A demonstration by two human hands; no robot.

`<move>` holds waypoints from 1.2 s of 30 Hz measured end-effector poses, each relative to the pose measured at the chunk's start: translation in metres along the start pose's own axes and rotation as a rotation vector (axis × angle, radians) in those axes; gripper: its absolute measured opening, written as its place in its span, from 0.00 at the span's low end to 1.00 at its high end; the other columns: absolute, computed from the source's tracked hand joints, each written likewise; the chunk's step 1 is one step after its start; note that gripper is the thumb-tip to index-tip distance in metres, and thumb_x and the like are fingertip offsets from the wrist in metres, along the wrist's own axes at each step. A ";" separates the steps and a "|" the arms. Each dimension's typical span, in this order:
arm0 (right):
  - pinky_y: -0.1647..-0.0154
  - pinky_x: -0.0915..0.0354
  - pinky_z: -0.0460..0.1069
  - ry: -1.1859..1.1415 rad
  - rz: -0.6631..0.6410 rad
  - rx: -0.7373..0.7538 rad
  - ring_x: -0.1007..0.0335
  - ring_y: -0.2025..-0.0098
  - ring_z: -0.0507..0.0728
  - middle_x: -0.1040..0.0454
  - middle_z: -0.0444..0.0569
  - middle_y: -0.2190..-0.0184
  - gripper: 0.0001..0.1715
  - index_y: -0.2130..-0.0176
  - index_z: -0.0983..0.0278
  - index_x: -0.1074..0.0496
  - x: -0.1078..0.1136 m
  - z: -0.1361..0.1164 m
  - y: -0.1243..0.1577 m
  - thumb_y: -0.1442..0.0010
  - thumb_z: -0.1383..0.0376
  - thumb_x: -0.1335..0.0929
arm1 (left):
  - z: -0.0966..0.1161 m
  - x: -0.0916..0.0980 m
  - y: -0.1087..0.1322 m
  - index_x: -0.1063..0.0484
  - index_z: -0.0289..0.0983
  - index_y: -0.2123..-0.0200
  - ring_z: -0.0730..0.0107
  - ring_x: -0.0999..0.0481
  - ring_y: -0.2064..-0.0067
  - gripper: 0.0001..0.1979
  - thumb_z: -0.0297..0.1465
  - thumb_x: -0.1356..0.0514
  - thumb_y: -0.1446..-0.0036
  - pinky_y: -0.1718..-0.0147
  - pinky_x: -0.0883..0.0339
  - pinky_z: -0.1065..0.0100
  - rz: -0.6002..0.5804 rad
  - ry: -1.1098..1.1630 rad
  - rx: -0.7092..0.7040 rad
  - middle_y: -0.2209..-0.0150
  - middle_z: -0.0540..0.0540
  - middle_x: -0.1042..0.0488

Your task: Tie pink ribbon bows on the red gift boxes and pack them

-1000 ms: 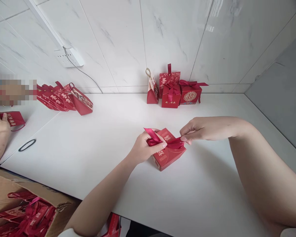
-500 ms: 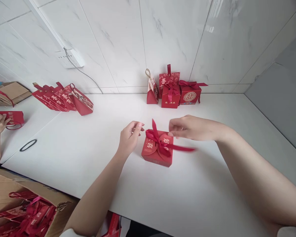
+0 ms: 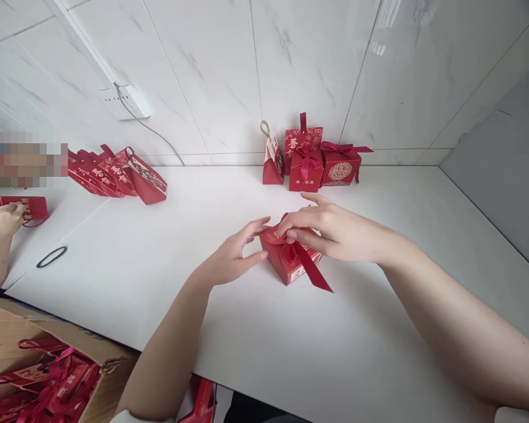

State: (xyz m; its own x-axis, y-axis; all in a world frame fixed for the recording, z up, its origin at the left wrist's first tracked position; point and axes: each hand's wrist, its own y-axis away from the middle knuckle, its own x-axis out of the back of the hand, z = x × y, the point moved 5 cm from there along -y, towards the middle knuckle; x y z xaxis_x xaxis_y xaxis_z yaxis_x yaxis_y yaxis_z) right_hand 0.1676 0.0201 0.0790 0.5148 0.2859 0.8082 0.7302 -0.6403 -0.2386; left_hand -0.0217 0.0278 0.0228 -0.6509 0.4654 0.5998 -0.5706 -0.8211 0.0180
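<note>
A small red gift box (image 3: 288,265) with a red ribbon (image 3: 314,275) sits on the white table (image 3: 167,276), turned corner-on to me. My left hand (image 3: 231,258) is open, with index finger and thumb stretched against the box's left corner. My right hand (image 3: 335,232) lies over the top of the box, its fingers closed on the ribbon bow. One ribbon tail trails off the box toward the front right.
Finished red boxes (image 3: 311,161) stand against the back wall. A row of red paper bags (image 3: 119,173) lies at the left. A carton (image 3: 39,370) of red items is at the lower left. Another person's hand (image 3: 0,220) rests by a red bag (image 3: 34,207). A black loop (image 3: 52,257) lies on the table.
The box has been turned corner-on and shifted slightly back. My right hand moved onto the bow. My left hand came back against the box's corner.
</note>
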 end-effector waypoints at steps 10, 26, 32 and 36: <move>0.64 0.38 0.49 -0.001 0.009 -0.071 0.30 0.62 0.57 0.26 0.49 0.60 0.07 0.59 0.60 0.27 0.010 0.015 0.008 0.40 0.65 0.33 | 0.019 -0.002 0.001 0.33 0.39 0.69 0.69 0.29 0.61 0.10 0.37 0.45 0.36 0.58 0.36 0.65 0.425 -0.122 -0.087 0.67 0.49 0.28; 0.70 0.42 0.48 -0.070 0.046 -0.226 0.33 0.71 0.54 0.24 0.46 0.68 0.09 0.61 0.60 0.29 0.005 0.028 0.004 0.35 0.65 0.39 | 0.018 -0.006 -0.001 0.34 0.45 0.47 0.65 0.29 0.49 0.19 0.29 0.40 0.42 0.54 0.34 0.63 0.412 -0.147 -0.246 0.52 0.45 0.29; 0.62 0.39 0.51 -0.001 0.106 -0.194 0.29 0.62 0.58 0.24 0.49 0.62 0.08 0.60 0.60 0.28 0.017 0.032 0.007 0.37 0.64 0.37 | 0.033 -0.011 -0.002 0.28 0.42 0.58 0.62 0.31 0.48 0.07 0.28 0.42 0.40 0.47 0.35 0.58 0.343 -0.321 -0.360 0.51 0.43 0.31; 0.61 0.38 0.51 0.015 0.115 -0.182 0.30 0.60 0.58 0.24 0.49 0.60 0.08 0.60 0.60 0.28 0.018 0.034 0.008 0.36 0.63 0.37 | 0.031 -0.009 -0.009 0.30 0.41 0.61 0.56 0.36 0.42 0.05 0.33 0.41 0.41 0.56 0.31 0.61 0.246 -0.287 -0.180 0.46 0.42 0.34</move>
State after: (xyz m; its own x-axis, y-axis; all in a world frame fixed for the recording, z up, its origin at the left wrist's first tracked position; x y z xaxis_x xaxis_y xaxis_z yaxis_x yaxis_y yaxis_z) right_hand 0.1978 0.0441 0.0732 0.5822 0.1934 0.7897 0.5730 -0.7866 -0.2299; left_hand 0.0049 0.0204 0.0422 -0.6277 0.1306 0.7674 -0.5104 -0.8134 -0.2791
